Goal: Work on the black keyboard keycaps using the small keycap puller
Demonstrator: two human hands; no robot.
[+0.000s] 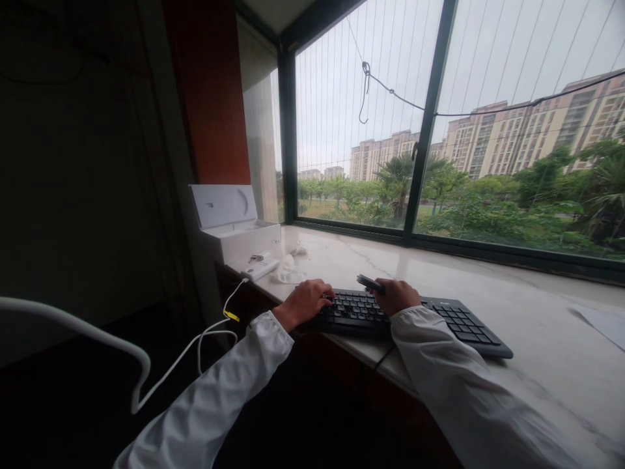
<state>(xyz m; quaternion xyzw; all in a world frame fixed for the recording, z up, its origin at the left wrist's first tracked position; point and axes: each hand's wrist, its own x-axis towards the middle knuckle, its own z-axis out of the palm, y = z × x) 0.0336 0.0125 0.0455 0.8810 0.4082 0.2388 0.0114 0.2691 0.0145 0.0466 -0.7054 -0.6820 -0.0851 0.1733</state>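
Note:
A black keyboard (471, 324) lies along the front edge of the white marbled windowsill. Over its left end is my left hand (303, 303), its fingers bent above the keys; whether anything small is between them is hard to make out. My right hand (398, 297) is closed around a dark, slim object (370, 283), which points up and to the left above the upper middle of the keyboard. The palm side of my right hand is hidden. A dark cable hangs from the keyboard's front edge.
An open white box (241, 242) stands at the sill's left end. Beside it are a white power bank-like block (260, 268) with a plugged-in white cable (183, 368), and crumpled clear plastic (289, 270). Paper (603, 324) lies far right. A framed window borders the sill's back.

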